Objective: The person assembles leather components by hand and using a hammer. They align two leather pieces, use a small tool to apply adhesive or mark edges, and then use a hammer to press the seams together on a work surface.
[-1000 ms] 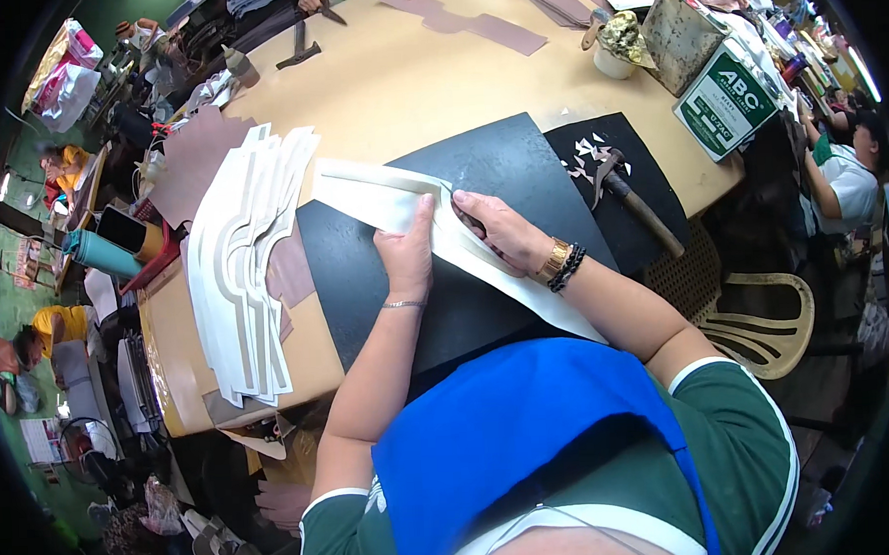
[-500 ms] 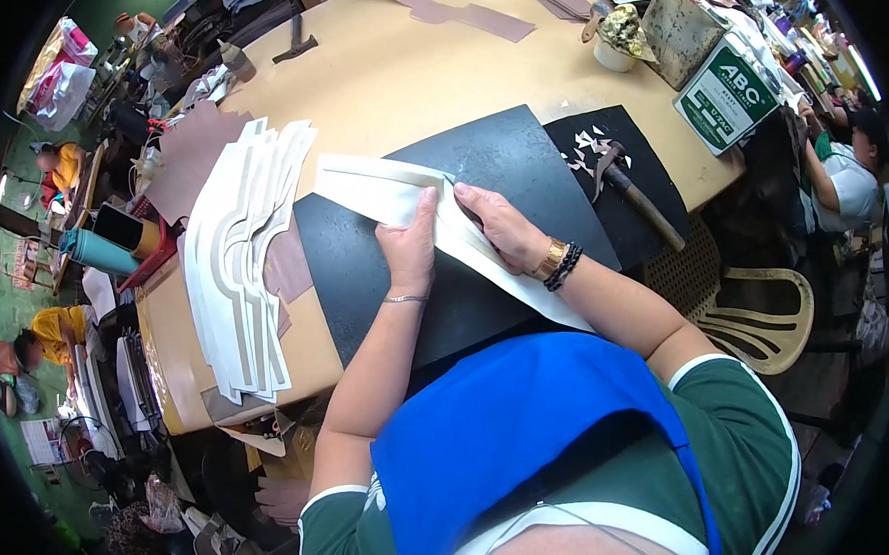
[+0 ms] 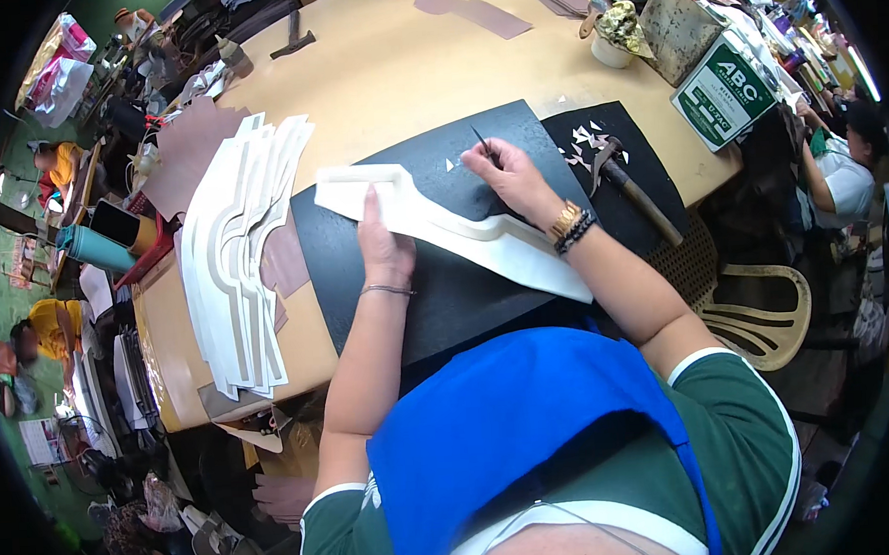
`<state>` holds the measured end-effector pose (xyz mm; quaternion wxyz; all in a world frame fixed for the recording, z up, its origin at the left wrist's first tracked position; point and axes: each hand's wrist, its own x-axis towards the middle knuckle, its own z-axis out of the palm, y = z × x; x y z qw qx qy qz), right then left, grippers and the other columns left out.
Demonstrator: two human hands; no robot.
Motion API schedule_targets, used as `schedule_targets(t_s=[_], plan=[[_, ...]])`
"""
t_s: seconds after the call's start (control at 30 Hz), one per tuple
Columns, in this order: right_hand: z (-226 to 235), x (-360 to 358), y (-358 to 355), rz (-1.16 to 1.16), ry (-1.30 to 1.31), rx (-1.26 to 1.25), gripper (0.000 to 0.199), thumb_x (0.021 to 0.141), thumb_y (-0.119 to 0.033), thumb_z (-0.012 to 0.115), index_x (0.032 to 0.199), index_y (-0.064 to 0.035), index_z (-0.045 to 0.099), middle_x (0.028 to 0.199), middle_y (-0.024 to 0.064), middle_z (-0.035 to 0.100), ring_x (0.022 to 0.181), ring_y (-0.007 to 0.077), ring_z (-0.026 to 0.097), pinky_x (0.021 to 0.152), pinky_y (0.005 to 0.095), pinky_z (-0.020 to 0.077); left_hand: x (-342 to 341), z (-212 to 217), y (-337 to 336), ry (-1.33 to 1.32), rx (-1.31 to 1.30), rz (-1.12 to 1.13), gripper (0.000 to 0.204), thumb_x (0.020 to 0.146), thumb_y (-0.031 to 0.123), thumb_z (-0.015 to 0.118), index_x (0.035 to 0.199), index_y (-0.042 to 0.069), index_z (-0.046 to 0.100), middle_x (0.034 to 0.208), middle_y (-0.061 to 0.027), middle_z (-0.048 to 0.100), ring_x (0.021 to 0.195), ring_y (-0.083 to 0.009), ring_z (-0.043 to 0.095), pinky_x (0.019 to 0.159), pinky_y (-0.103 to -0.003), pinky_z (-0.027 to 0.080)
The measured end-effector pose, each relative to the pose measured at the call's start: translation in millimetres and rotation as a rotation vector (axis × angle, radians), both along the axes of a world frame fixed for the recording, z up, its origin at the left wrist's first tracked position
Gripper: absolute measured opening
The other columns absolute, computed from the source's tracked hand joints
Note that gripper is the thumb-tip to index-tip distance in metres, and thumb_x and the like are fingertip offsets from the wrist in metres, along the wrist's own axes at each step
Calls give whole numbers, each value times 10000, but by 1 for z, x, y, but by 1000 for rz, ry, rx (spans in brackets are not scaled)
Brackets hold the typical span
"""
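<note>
My left hand (image 3: 388, 248) grips a long white curved piece (image 3: 452, 228) with a beige edging strip, the thumb pressed on top and the fingers hidden underneath. The piece slants over a black board (image 3: 421, 313), its far end toward my right forearm. Above the board, apart from the piece's upper edge, my right hand (image 3: 510, 175) is closed around a thin dark pointed tool (image 3: 478, 137), tip pointing up and left. What kind of tool it is, I cannot make out. Near that hand, a small white triangular scrap (image 3: 449, 164) rests on the board.
At the left lies a stack of similar white pieces (image 3: 230, 257). A hammer (image 3: 634, 195) and several scraps sit on a black sheet (image 3: 582, 138) at right. Beyond stand a pot (image 3: 613, 54) and a green-white can (image 3: 724, 92). Another hammer (image 3: 295, 36) lies far left. A plastic chair (image 3: 763, 308) stands right.
My right hand has come off the white piece and moved slightly up and right, showing the dark tool. The piece has flattened out. A small white scrap now shows on the board.
</note>
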<state>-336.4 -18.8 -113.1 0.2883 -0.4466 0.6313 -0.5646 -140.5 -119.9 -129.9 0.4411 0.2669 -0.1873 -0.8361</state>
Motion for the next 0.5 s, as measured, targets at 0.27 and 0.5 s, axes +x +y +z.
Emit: schedule_targets(t_s=[0.27, 0.5], plan=[[-4, -20, -30, -12, 876, 220, 235, 901, -256, 695, 1132, -212, 713, 1026, 113, 744, 975, 327, 720, 817, 458, 578, 1, 11, 18, -272, -301, -206, 430, 1070, 172, 545, 1449, -9, 456, 1352, -195, 632, 1148, -282, 678, 1039, -429, 559], [10, -80, 36, -348, 709, 365, 339, 1022, -395, 607, 1195, -110, 670, 1001, 184, 746, 999, 368, 718, 838, 447, 558, -9, 16, 31, -278, -433, -347, 490, 1032, -21, 499, 1490, 42, 338, 1372, -206, 609, 1205, -280, 647, 1061, -416, 539]])
